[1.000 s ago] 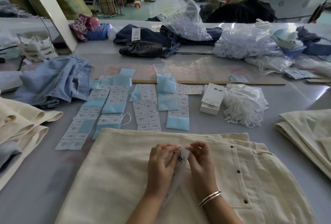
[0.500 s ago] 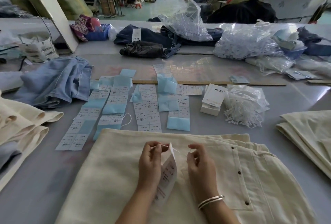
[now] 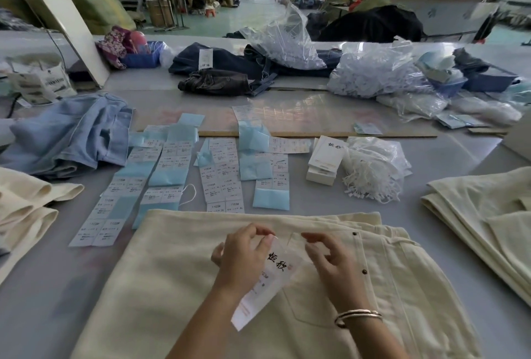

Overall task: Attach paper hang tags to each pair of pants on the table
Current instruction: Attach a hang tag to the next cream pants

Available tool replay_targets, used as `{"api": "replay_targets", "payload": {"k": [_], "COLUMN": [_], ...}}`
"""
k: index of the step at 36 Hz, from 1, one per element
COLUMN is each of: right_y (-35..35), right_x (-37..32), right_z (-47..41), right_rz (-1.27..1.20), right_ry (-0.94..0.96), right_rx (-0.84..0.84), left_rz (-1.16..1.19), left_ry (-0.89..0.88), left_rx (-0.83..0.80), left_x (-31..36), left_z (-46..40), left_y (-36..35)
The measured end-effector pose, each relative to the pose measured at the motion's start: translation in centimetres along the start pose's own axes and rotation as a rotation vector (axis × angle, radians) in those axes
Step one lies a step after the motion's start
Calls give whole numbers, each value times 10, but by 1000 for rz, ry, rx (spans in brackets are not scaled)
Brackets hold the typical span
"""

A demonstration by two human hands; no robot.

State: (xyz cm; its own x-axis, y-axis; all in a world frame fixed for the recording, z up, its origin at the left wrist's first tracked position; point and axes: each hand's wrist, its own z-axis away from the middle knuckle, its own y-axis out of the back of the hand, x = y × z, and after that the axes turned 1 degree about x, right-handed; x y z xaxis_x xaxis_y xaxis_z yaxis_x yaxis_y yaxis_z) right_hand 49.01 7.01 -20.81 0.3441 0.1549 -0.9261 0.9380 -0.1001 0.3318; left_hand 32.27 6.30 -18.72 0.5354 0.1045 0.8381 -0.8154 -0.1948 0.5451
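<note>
A cream pair of pants (image 3: 172, 287) lies flat in front of me on the grey table. A white paper hang tag (image 3: 270, 278) with black characters lies on the pants between my hands. My left hand (image 3: 244, 255) pinches the tag's top end, where a thin string shows. My right hand (image 3: 330, 258) hovers just right of the tag with fingers curled; its fingertips pinch near the waistband, and what they hold is too small to tell.
Rows of blue and white size labels (image 3: 172, 175) lie beyond the pants. A stack of white tags (image 3: 326, 159) and a bag of white strings (image 3: 373, 169) sit to the right. Blue jeans (image 3: 71, 134) lie left, more cream pants (image 3: 482, 215) right and far left.
The tag has turned from edge-on to face up, showing its black characters. My hands have moved slightly apart, with the left still at the tag's top.
</note>
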Motion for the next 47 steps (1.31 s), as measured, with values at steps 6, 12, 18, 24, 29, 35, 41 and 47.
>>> {"api": "replay_targets", "payload": {"k": [6,12,18,24,29,35,41,47], "right_y": [-17,-4,54,129,141,127,124,125], "right_x": [-10,-4,6,22,45,60,62,66], "right_z": [-1,0,-5,-10,-4,2,-2,-4], "right_rz": [-142,-302,-308,145,391,403,367,380], "right_ry": [-58,-219,-333,-310,-374,-272,-228,-197], "right_rx": [-128,-48,226,364,402,516,518,514], "left_rz": [165,280,251,-111,-145,-216,-379,-270], "left_ry": [-26,51,84,-156,-389,-540,-481,-335], "left_rx": [-53,-181,-244,-210,-283,-297,-330,-301], "left_x": [9,9,5,37,62,77,100,100], "left_z": [8,13,19,11,7,-2,-22,-22], "left_y": [-11,-17,-30,-69,-123,-163,-178,-187]}}
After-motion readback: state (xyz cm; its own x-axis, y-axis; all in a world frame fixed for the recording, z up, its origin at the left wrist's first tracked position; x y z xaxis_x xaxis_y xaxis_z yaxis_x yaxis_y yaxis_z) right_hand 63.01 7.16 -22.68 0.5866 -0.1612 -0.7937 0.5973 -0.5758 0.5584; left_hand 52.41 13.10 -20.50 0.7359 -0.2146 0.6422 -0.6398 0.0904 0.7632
